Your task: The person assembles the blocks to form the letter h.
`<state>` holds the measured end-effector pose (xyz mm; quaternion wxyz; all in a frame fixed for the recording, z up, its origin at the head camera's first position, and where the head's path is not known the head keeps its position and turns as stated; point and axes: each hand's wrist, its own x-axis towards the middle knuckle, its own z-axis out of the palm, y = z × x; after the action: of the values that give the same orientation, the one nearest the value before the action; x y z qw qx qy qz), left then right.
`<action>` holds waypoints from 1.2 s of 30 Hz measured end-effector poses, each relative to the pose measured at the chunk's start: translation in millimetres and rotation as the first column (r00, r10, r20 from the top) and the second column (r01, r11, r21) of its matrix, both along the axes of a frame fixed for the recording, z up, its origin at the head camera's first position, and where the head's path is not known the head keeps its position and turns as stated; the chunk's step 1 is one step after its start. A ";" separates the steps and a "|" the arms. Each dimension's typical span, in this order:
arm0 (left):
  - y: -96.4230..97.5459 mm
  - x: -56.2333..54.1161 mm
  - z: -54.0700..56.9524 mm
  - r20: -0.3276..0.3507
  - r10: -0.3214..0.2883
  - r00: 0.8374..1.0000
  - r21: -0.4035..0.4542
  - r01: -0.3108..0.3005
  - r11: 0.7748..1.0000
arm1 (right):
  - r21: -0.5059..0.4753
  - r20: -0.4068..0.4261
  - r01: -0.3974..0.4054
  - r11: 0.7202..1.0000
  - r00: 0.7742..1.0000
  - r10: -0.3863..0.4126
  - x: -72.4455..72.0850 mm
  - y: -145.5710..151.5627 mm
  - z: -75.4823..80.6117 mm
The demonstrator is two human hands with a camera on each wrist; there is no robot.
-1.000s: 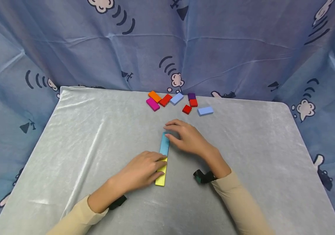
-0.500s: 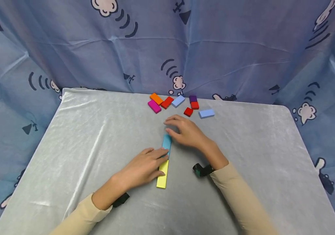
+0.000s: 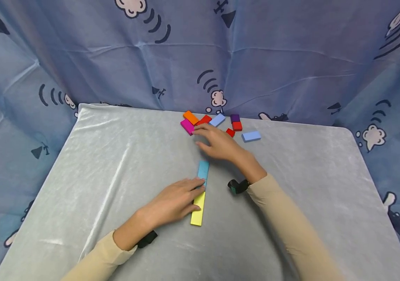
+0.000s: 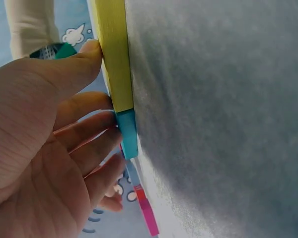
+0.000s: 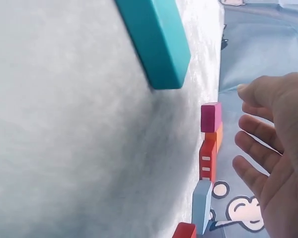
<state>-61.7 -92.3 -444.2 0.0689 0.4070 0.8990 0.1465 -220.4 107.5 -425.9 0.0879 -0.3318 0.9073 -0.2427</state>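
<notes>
A yellow block [image 3: 198, 216] and a turquoise block [image 3: 203, 168] lie end to end in one line on the table. My left hand [image 3: 175, 201] rests over their joint; in the left wrist view its thumb and fingertips touch the tops of both with the fingers spread. Beyond the line, my right hand [image 3: 219, 142] hovers with loosely bent fingers and holds nothing. It is nearest to the magenta block [image 3: 187, 127] and partly hides a red block [image 3: 205, 119] and a small red block [image 3: 230, 132].
At the back of the table [image 3: 143, 148] lie an orange block [image 3: 191, 117], two light blue blocks, including this light blue block [image 3: 251, 136], a purple block [image 3: 235, 118] and a red one touching it. A patterned blue curtain [image 3: 185, 58] hangs behind.
My right hand has moved away from the turquoise block's far end toward the blocks at the back. The left hand's fingers have shifted forward from the yellow block onto the joint and turquoise block.
</notes>
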 end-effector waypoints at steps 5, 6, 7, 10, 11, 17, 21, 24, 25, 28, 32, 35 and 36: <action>-1.2 -2.9 -0.5 0.004 -0.009 1.000 0.007 0.009 1.000 | 0.076 0.007 -0.019 0.997 1.000 0.018 -15.7 -13.2 0.1; -2.0 -3.0 -0.5 0.008 -0.008 1.000 0.006 0.008 1.000 | 0.088 0.008 -0.022 0.996 1.000 0.022 -18.4 -16.1 -0.1; -2.7 -3.0 -0.5 0.014 -0.006 1.000 0.005 0.006 1.000 | 0.097 0.009 -0.027 0.995 1.000 0.026 -20.8 -19.1 -0.1; -3.3 -2.9 -0.4 0.027 -0.004 1.000 0.004 0.004 1.000 | 0.127 -0.002 -0.033 0.991 0.999 0.034 -26.7 -25.2 0.4; -2.9 -2.9 -0.4 0.029 -0.004 1.000 0.005 0.004 1.000 | 0.138 -0.010 -0.036 0.990 0.999 0.038 -28.6 -26.6 -0.1; -0.5 -1.3 0.3 0.021 -0.012 1.000 -0.010 0.013 1.000 | 0.213 -0.052 -0.069 0.975 0.995 0.082 -36.3 -33.2 -6.0; 0.6 -1.3 1.7 0.015 -0.013 1.000 -0.014 0.013 1.000 | 0.266 -0.059 -0.078 0.961 0.994 0.097 -40.9 -37.4 -7.7; 1.8 -0.8 1.9 0.007 -0.016 1.000 -0.001 0.016 1.000 | 0.277 -0.023 -0.099 0.956 0.994 0.110 -42.2 -39.0 -8.8; 2.4 -0.3 1.6 0.009 -0.016 1.000 -0.001 0.016 1.000 | 0.281 -0.011 -0.106 0.954 0.993 0.113 -41.7 -39.1 -9.2; 4.0 1.1 1.0 0.015 -0.021 1.000 0.008 0.020 1.000 | 0.295 0.013 -0.119 0.948 0.993 0.120 -39.9 -38.5 -10.9; 5.1 1.4 0.6 0.016 -0.014 1.000 0.013 0.013 1.000 | 0.326 -0.001 -0.124 0.937 0.991 0.131 -38.5 -38.7 -10.6; 4.7 0.1 1.3 0.017 -0.001 1.000 0.017 0.001 1.000 | 0.336 -0.020 -0.126 0.933 0.990 0.141 -38.1 -40.2 -7.1; 4.5 -0.5 1.7 0.016 0.001 1.000 0.020 -0.002 1.000 | 0.335 -0.027 -0.125 0.934 0.989 0.142 -38.0 -40.6 -5.5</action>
<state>-62.3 -87.8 -442.5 0.0720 0.4058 0.8972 0.1588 -258.4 66.9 -431.3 0.1358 -0.3791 0.9126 -0.0709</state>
